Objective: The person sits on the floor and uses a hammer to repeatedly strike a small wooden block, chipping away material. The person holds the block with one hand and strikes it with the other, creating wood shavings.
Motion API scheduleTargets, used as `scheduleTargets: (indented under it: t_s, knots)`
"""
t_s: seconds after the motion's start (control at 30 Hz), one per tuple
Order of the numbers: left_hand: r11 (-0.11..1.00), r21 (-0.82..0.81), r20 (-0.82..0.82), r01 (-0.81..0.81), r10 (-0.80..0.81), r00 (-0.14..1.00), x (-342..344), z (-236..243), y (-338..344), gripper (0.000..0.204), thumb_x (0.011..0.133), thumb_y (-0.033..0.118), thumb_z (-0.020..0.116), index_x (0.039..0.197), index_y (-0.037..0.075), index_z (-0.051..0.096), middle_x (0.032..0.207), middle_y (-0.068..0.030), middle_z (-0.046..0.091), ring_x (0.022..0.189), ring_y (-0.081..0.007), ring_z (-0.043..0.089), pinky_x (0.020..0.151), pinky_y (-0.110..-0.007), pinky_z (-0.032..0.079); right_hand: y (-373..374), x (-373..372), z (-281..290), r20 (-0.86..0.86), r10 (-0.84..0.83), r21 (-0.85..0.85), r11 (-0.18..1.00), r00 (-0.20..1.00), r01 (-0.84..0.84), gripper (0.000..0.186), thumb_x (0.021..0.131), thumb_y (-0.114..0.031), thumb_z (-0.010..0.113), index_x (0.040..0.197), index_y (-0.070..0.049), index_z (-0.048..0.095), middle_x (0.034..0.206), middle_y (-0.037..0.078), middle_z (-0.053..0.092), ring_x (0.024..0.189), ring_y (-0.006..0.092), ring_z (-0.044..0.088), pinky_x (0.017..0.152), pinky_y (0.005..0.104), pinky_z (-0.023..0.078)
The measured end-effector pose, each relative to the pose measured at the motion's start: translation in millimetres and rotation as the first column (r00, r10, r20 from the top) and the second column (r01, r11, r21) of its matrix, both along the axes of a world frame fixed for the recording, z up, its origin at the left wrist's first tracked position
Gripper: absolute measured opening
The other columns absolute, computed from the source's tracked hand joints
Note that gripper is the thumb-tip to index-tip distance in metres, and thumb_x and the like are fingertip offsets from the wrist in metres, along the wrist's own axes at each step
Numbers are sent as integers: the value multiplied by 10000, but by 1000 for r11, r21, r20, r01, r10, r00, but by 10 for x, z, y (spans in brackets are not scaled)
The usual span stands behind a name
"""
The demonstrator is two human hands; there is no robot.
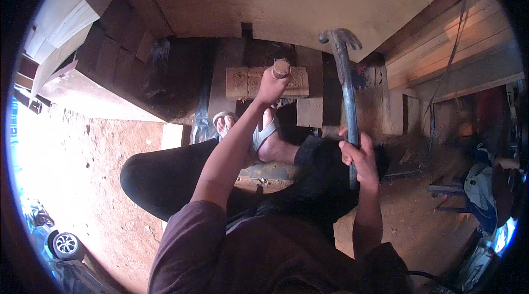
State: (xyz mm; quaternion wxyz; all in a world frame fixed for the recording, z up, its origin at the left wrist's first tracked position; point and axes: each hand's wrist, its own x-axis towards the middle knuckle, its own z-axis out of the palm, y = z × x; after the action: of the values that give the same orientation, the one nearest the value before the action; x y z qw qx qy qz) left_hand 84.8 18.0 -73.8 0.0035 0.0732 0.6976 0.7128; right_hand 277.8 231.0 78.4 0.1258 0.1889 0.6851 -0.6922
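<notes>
My left hand is closed around a thick round wooden handle, whose frayed, pale end points up. Whatever lies below my fist is hidden, so the tool's kind does not show. Under it a short wooden block lies crosswise, its top rough and marked. Off to the right, my right hand grips a claw hammer near the lower end of its bluish metal shaft. The hammer's head is up and away from my left hand, apart from the wooden handle.
My sandalled foot is just below the block. A large wooden panel rises beyond it. Stacked boards line the right side, and wood pieces stand at upper left. A car wheel shows at lower left.
</notes>
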Motion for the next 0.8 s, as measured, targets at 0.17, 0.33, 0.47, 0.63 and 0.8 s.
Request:
scheduleTargets:
  t_s: [0.17,0.33,0.47,0.63,0.8]
  knots:
    - [998,-46,23,50,-49,999,-108,3,-12,130,802,89,673,863,5,594,783,-39,615,746,-116,551,706,-317,485,64,43,181,19,51,-10,999,999,-50,131,882,-55,601,1011,-51,576,646,-47,478,476,37,426,420,222,340]
    - [996,-72,59,50,-45,997,-78,28,-58,136,798,90,671,866,2,594,778,-49,614,743,-122,553,701,-321,485,79,84,250,-71,51,181,983,996,-37,102,889,-58,596,989,-49,581,679,-35,510,450,37,425,403,228,349]
    - [999,-26,25,44,-44,999,-66,47,-27,139,792,91,671,853,-2,587,760,-50,604,726,-127,548,686,-327,480,102,74,275,-205,47,299,954,978,17,123,870,-16,564,991,-18,582,697,-8,523,470,32,441,430,212,374]
    - [999,-42,25,31,-30,999,-53,38,-44,137,788,90,670,815,-1,571,724,-45,586,697,-130,534,653,-334,466,179,100,186,-53,39,396,918,998,-15,159,869,-57,616,1028,-53,604,734,-6,552,481,45,476,433,221,392]
    - [1000,1,1,-16,16,1000,-56,25,-97,124,792,85,661,785,16,559,688,-24,564,654,-108,513,611,-326,448,255,181,-32,28,2,399,917,1000,-13,148,876,-85,636,1019,-55,612,728,-4,558,476,60,493,432,234,399]
